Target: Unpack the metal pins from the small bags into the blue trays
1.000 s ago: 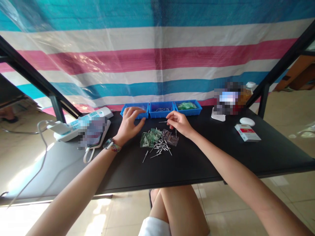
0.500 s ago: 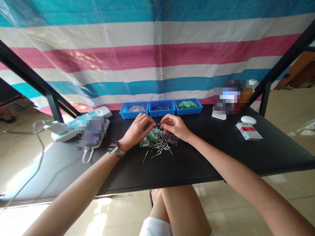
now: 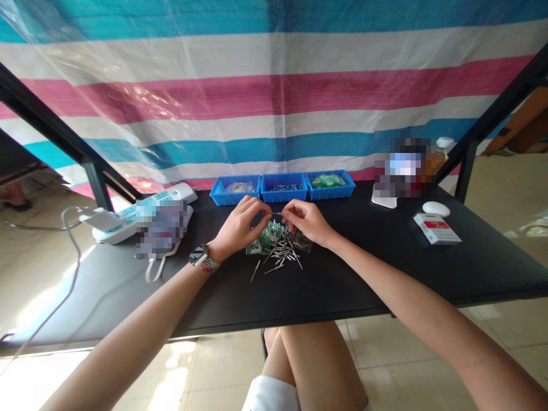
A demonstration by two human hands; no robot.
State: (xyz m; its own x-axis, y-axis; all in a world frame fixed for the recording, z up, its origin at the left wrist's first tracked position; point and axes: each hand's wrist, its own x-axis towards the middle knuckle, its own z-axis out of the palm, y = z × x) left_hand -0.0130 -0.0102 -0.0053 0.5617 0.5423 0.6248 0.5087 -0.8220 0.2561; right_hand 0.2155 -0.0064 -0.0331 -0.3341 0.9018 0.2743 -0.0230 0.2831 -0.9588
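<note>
A thin metal blind rivet (image 3: 276,213) spans the small gap between my two hands, just above the black table. My left hand (image 3: 242,224), with a wristband behind it, pinches one end between thumb and forefinger. At the other end, the fingers of my right hand (image 3: 309,222) are closed on it. Below them lies a loose pile of similar silver rivets (image 3: 285,252), with a few strays toward the front. Green-tinted plastic packets (image 3: 270,233) sit behind the pile, and a clear plastic bag (image 3: 303,244) lies partly under my right hand.
Three blue bins line the back: the left bin (image 3: 233,199) holds clear packets, the middle bin (image 3: 283,197) metal pins, the right bin (image 3: 331,193) green packets. A power strip (image 3: 128,220) with a cable stands left. A red-and-white box (image 3: 437,229) and white oval object (image 3: 436,209) lie right.
Slightly more of the rivet shows between my fingertips, as my right hand has shifted a little to the right. The whole view has shifted slightly. The pile looks the same.
</note>
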